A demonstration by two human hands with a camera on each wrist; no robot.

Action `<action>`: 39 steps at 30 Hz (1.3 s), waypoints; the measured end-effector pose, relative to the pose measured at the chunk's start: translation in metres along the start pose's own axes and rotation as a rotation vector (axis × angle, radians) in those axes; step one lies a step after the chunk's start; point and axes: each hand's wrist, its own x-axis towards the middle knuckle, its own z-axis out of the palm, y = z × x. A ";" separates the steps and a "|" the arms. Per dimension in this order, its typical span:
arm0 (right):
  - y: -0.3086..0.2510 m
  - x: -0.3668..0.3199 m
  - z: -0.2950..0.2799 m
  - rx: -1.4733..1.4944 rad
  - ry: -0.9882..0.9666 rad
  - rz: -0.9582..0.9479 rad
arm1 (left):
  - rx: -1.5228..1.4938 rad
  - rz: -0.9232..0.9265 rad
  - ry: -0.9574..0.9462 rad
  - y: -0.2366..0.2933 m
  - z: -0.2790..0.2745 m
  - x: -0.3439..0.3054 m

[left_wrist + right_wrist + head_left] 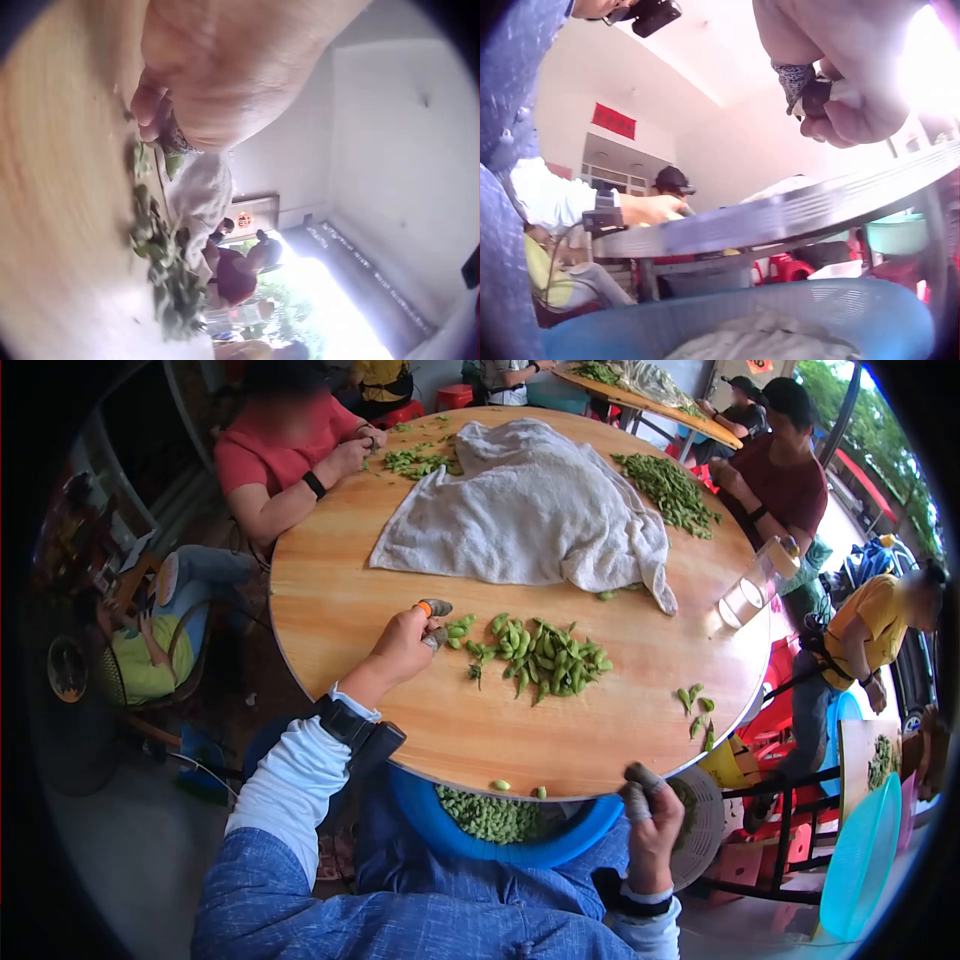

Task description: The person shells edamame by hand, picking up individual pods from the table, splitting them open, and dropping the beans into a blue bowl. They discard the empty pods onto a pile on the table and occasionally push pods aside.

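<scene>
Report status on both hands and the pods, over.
Left fingers beside the near pod pile, grip unclear. Right fingers by the near side of the table, grip unclear. Pale cloth beyond the pile, not in the way.

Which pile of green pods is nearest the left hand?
The central pile, just in front of the pale cloth: its left end lies beside the left hand, while the other piles lie farther off.

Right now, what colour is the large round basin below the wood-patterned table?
The large round basin is blue, clearest in the head view.
</scene>
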 end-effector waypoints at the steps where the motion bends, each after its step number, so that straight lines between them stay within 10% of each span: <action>1: -0.008 0.001 0.012 0.024 -0.077 0.036 | -0.125 0.010 -0.007 0.001 0.004 -0.006; 11: -0.031 0.020 0.072 -0.119 -0.438 -0.058 | -0.403 0.071 -0.612 0.111 0.015 -0.070; 16: -0.021 0.013 0.073 0.181 -0.303 0.186 | -0.978 -0.038 -0.367 0.108 0.046 -0.086; 27: -0.015 0.007 0.071 0.234 -0.351 0.177 | -0.684 0.093 -0.249 0.106 0.065 -0.107; 33: -0.024 0.007 0.063 0.508 -0.453 0.339 | -1.252 -0.373 -0.398 0.110 0.056 -0.105; 39: -0.030 0.006 0.060 0.618 -0.461 0.383 | -1.172 -0.262 -0.373 0.115 0.060 -0.111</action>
